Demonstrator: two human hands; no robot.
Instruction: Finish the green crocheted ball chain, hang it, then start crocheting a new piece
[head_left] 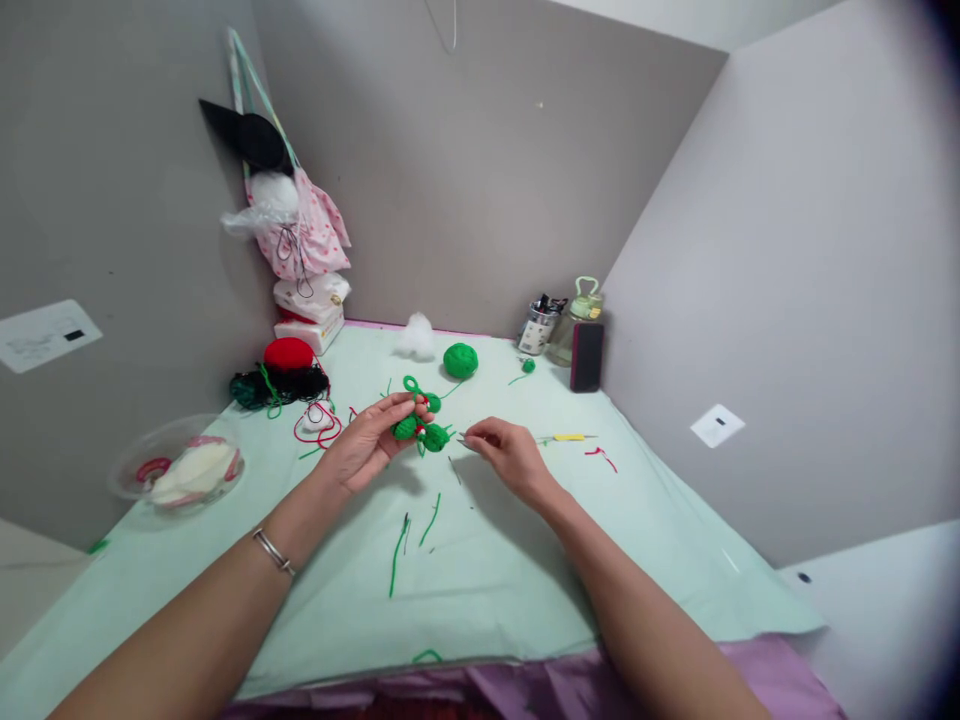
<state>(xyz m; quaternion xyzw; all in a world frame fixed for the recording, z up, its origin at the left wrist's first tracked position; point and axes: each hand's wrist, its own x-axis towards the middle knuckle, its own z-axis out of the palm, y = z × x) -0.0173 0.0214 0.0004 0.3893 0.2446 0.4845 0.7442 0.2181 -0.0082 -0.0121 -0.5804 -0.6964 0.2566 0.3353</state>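
Note:
My left hand [369, 442] holds a small green crocheted piece [420, 430] with a red-and-white spot, just above the pale green table cover [480, 560]. My right hand [504, 452] pinches a thin metal needle [463, 441] whose tip points at the piece. A green strand runs from the piece back to a green yarn ball [460, 360]. Cut green yarn scraps [397, 550] lie on the cover in front of my hands.
A yellow-handled crochet hook [566, 437] and a red scrap [601, 455] lie right of my hand. At the left are red and dark yarn [285, 370] and a clear bowl [178, 470]. A tool cup [538, 325], bottle [579, 318] and dark phone [586, 356] stand at the back right.

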